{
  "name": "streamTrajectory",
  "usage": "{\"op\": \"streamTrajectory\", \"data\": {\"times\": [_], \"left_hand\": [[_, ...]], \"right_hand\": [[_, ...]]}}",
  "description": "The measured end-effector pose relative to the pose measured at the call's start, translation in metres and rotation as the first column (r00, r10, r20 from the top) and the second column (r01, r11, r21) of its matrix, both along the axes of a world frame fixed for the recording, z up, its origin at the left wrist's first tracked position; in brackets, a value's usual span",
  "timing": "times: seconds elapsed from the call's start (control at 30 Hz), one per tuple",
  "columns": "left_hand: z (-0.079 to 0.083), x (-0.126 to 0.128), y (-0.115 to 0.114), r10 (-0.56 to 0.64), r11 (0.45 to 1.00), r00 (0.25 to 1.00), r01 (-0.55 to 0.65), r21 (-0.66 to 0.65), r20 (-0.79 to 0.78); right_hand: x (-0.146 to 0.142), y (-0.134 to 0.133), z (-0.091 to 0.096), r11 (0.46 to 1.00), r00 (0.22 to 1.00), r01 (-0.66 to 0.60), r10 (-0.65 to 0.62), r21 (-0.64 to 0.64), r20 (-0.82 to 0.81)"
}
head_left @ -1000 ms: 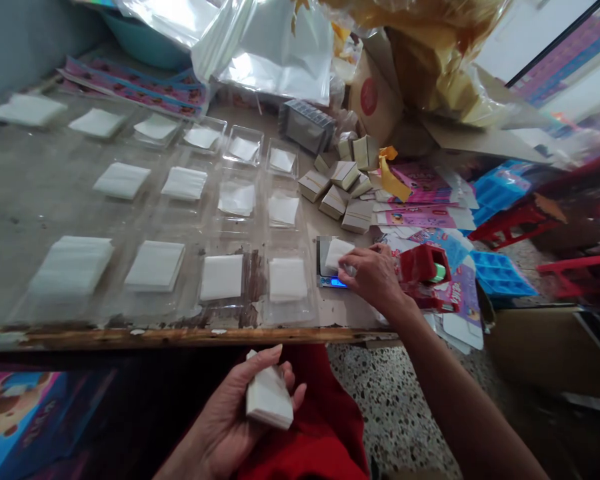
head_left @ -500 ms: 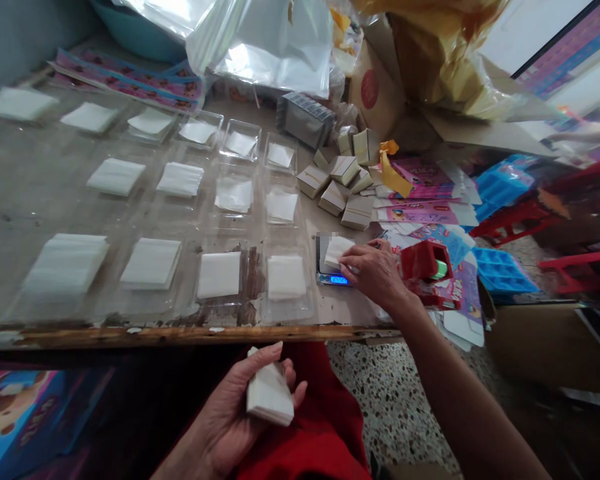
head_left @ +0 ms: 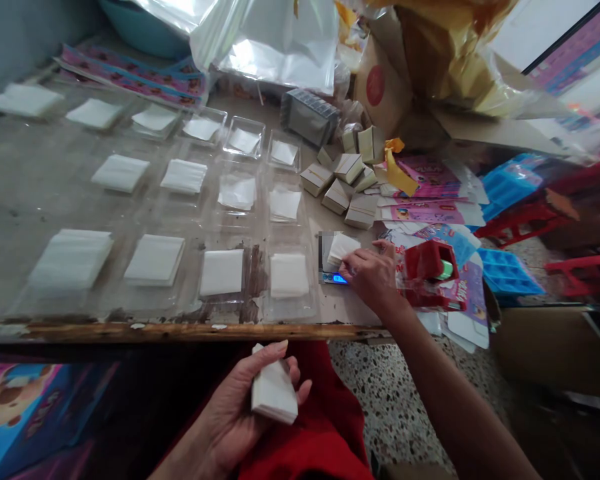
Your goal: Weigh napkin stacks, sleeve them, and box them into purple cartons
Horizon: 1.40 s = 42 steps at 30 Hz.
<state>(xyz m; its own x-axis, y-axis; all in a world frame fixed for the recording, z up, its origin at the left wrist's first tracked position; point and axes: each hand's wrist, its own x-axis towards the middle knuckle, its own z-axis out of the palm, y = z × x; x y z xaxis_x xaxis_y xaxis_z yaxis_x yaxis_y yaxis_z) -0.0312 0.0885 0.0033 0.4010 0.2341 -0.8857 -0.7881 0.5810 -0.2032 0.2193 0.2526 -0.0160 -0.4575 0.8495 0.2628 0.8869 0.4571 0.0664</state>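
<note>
My left hand (head_left: 240, 413) is below the table edge, over my red lap, closed around a stack of white paper squares (head_left: 274, 395). My right hand (head_left: 373, 273) rests on the table at the right, fingers pinched on a small white stack (head_left: 341, 247) that lies on a little scale (head_left: 330, 263) with a lit blue display. Rows of clear plastic trays (head_left: 240, 200) holding white paper stacks (head_left: 221, 272) cover the tabletop to the left of the scale.
A red tape dispenser (head_left: 430, 263) stands just right of my right hand. Small banded beige bundles (head_left: 345, 183) pile behind the scale. Pink printed cards (head_left: 425, 193), blue trays (head_left: 507, 270), plastic bags (head_left: 275, 40) and a grey box (head_left: 310, 117) crowd the back and right. The wooden table edge (head_left: 180, 330) runs across the front.
Hardly anything moved. My right hand shifted slightly on the white stack on the scale; my left hand keeps its stack in the same place.
</note>
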Motion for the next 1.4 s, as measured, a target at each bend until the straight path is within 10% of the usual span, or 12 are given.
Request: {"op": "streamTrajectory", "data": {"times": [0.23,0.37,0.53,0.9,1.13,1.4], "left_hand": [[0.004,-0.002,0.006,-0.027,0.962,0.998,0.012,0.271,0.051],[0.003,-0.003,0.007,-0.030,0.904,0.989,-0.036,0.427,0.147],[-0.001,-0.004,-0.007,-0.032,0.814,0.976,-0.101,0.572,0.217],[0.003,-0.004,-0.022,0.000,0.884,0.955,-0.138,0.447,0.295],[-0.006,-0.005,-0.027,-0.040,0.824,0.972,-0.100,0.557,0.233],[-0.003,-0.005,-0.026,-0.024,0.873,0.984,-0.065,0.483,0.178]], "right_hand": [[-0.015,-0.043,0.034,0.966,0.959,0.132,-0.068,0.221,-0.275],[-0.054,-0.129,0.065,0.987,0.927,-0.092,0.132,0.128,-0.350],[-0.090,-0.193,0.061,0.969,0.894,-0.246,0.241,0.034,-0.379],[-0.097,-0.202,0.057,0.971,0.847,-0.239,0.210,0.002,-0.488],[-0.092,-0.213,0.057,0.963,0.836,-0.268,0.241,0.017,-0.492],[-0.087,-0.199,0.041,0.996,0.642,0.057,-0.091,-0.071,-0.761]]}}
